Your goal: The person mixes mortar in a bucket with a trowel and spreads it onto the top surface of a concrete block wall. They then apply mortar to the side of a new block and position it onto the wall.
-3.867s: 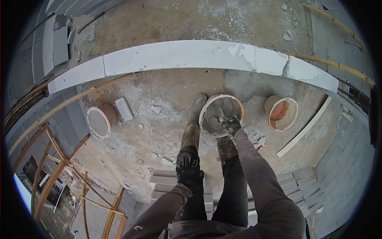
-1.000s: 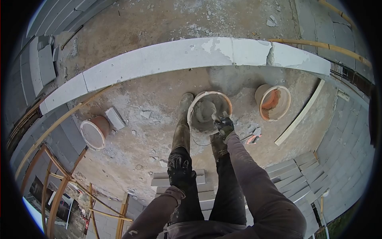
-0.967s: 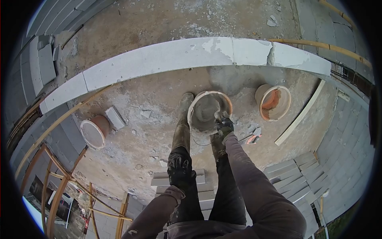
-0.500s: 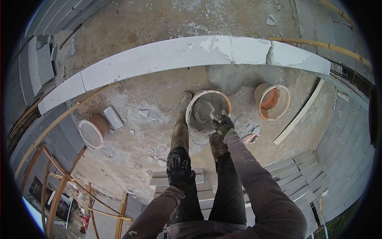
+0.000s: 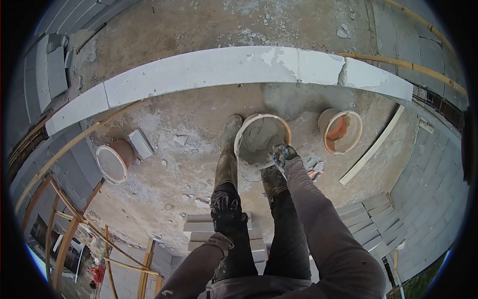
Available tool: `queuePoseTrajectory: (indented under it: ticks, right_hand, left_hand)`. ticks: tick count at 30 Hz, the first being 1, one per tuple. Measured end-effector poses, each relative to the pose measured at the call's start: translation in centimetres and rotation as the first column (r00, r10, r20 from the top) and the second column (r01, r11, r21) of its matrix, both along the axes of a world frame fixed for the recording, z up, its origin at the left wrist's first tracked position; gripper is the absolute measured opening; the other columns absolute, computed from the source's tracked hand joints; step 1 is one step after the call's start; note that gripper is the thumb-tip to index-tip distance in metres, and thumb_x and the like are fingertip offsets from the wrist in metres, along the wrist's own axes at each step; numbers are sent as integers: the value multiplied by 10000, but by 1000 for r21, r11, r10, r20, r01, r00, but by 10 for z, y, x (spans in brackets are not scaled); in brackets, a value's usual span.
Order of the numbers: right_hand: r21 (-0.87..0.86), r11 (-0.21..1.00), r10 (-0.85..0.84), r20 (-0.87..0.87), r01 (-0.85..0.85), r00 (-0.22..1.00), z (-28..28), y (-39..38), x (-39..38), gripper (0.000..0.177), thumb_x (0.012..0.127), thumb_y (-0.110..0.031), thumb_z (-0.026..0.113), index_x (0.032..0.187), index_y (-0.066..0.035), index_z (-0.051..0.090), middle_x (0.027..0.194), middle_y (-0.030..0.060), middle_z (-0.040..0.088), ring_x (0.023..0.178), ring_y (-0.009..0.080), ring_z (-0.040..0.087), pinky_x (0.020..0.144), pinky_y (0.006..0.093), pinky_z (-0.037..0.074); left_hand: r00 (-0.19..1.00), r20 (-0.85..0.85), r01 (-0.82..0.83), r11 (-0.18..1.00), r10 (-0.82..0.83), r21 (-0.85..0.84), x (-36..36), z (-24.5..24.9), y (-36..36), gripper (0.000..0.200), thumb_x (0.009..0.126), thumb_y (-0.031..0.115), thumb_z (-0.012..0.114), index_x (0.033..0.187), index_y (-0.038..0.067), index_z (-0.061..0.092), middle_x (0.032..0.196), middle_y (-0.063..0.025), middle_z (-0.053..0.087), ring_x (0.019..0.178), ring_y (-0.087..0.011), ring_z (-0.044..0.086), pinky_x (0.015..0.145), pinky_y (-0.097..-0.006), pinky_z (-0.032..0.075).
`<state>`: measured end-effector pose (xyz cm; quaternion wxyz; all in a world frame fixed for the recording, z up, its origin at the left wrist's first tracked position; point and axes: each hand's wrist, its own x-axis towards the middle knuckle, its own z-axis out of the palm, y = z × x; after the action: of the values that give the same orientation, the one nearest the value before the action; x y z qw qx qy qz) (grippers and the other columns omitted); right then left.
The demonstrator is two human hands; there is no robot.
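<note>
A round bucket (image 5: 289,130) of wet grey mortar (image 5: 261,134) stands on the floor between my boots. At its near right rim is my right hand (image 5: 286,153), in a dark, mortar-smeared glove. Its fingers are closed round what looks like a trowel (image 5: 277,163), grey with mortar and partly hidden by the hand. My left hand (image 5: 226,205), in a black glove, lies over my left knee with the fingers laid out and nothing in them. A muddy boot (image 5: 228,159) stands beside the bucket's left side.
A low white block wall (image 5: 199,72) curves across in front. A bucket with an orange inside (image 5: 340,130) stands right, another bucket (image 5: 113,162) left near a loose block (image 5: 141,143). A pale wooden strip (image 5: 373,144) lies right. Stacked blocks (image 5: 199,226) lie behind my legs.
My right hand has drawn back slightly from the mortar towards the near rim and turned, with the tool now pointing down towards me. The mortar's surface has shifted. My left hand stays on the knee.
</note>
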<state>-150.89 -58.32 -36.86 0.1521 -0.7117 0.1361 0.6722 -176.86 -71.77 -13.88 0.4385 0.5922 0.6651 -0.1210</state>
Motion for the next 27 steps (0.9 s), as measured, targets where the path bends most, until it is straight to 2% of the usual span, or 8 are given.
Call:
queuePoseTrajectory:
  ticks: [2, 4, 6, 10, 13, 18, 25, 27]
  right_hand:
    - [42, 950, 305, 103, -310, 947, -29, 34, -5, 133, 831, -203, 626, 888, -88, 659, 878, 92, 646, 709, 277, 610, 750, 404, 553]
    - [59, 218, 923, 312, -974, 226, -50, 54, -36, 177, 824, -253, 614, 903, -110, 681, 944, 127, 661, 774, 265, 643, 755, 396, 546]
    - [-121, -416, 727, 551, -901, -410, -38, 71, -81, 238, 828, -306, 586, 940, -129, 699, 1022, 160, 666, 882, 243, 668, 795, 386, 531]
    - [-57, -735, 451, 703, -676, -549, -187, -111, -76, 363, 857, -322, 483, 1114, -129, 650, 1040, 171, 653, 1009, 257, 625, 905, 404, 475]
    - [-148, -350, 705, 609, -925, -364, -63, -92, -88, 365, 850, -283, 466, 1101, -94, 652, 1016, 177, 651, 979, 293, 627, 882, 415, 483]
    - [-31, -645, 644, 516, -763, -565, -20, -70, -53, 317, 817, -242, 527, 1052, -88, 673, 1057, 161, 645, 1028, 309, 609, 885, 408, 485]
    - [54, -464, 851, 304, -884, -428, 60, 16, -66, 220, 804, -220, 534, 925, -84, 658, 872, 119, 664, 848, 287, 640, 667, 426, 514]
    - [-264, -556, 340, 794, -788, -505, 62, 25, -58, 216, 815, -213, 524, 915, -69, 651, 869, 139, 643, 817, 308, 631, 651, 442, 505]
  left_hand:
    - [999, 25, -20, 999, 20, 30, -2, -3, -2, 597, 793, 408, 588, 1289, 83, 520, 1408, -286, 363, 1295, -503, 322, 993, -665, 264]
    - [1000, 23, -21, 1000, 21, 22, -4, -5, -5, 605, 790, 408, 595, 1293, 82, 514, 1406, -285, 364, 1295, -506, 319, 995, -663, 263]
    - [999, 37, -39, 999, 37, 39, -4, -8, -11, 620, 780, 412, 609, 1295, 83, 506, 1402, -281, 369, 1293, -501, 324, 1000, -661, 259]
    - [999, 26, -36, 999, 36, 29, -6, -8, -12, 621, 779, 412, 613, 1296, 85, 506, 1401, -281, 370, 1291, -495, 331, 996, -664, 262]
    - [999, 47, -30, 998, 28, 53, -12, -11, -8, 628, 776, 407, 617, 1301, 82, 504, 1402, -281, 369, 1296, -483, 334, 999, -661, 261]
    - [997, 60, -55, 998, 53, 32, -15, -3, 0, 597, 788, 407, 607, 1294, 101, 525, 1409, -273, 372, 1302, -480, 328, 1008, -656, 259]
    - [1000, -12, 17, 1000, -17, 17, -16, 4, 11, 636, 750, 381, 673, 1298, 101, 514, 1395, -261, 389, 1286, -447, 364, 1023, -598, 302]
    - [1000, -12, 28, 999, -28, 16, -17, 4, 12, 637, 747, 381, 675, 1296, 101, 515, 1397, -258, 389, 1287, -447, 362, 1024, -599, 300]
